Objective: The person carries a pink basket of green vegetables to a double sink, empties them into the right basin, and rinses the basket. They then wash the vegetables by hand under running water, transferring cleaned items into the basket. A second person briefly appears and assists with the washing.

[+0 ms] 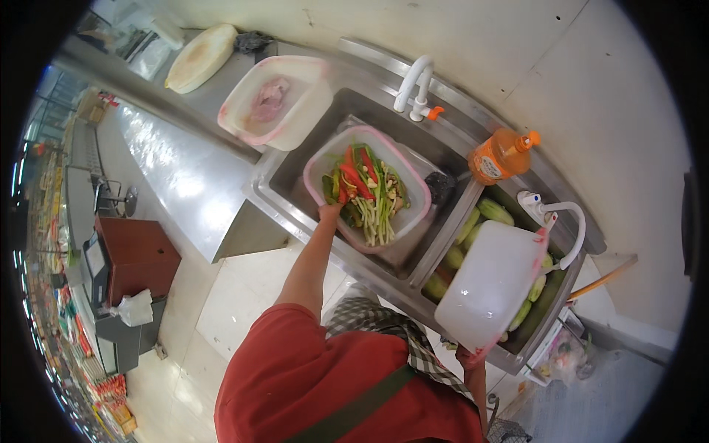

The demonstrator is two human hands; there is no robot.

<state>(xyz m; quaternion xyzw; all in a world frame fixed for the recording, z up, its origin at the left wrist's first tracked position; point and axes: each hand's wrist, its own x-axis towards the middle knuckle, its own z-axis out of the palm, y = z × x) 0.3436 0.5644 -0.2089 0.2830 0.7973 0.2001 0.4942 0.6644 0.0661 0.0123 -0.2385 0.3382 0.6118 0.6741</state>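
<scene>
My left hand [331, 211] grips the near rim of a white plastic basin [412, 224] with a pink edge, standing in the left sink bowl. Red chili peppers [357, 174], green peppers [330, 188], peeled garlic cloves [394, 191] and pale green stems [374, 219] lie in it. My right hand [469, 357] holds the rim of a second white basin [490, 282], which is tipped on its side over the right sink bowl. That basin's inside is turned away from view. Green, gourd-like vegetables [496, 211] lie beneath and around it.
A third basin [318, 105] holding raw meat [270, 99] stands at the sink's left. Two white faucets [422, 83] rise along the back edge, near an orange pump bottle [501, 156]. A round cutting board [201, 58] and a steel counter [171, 166] are to the left.
</scene>
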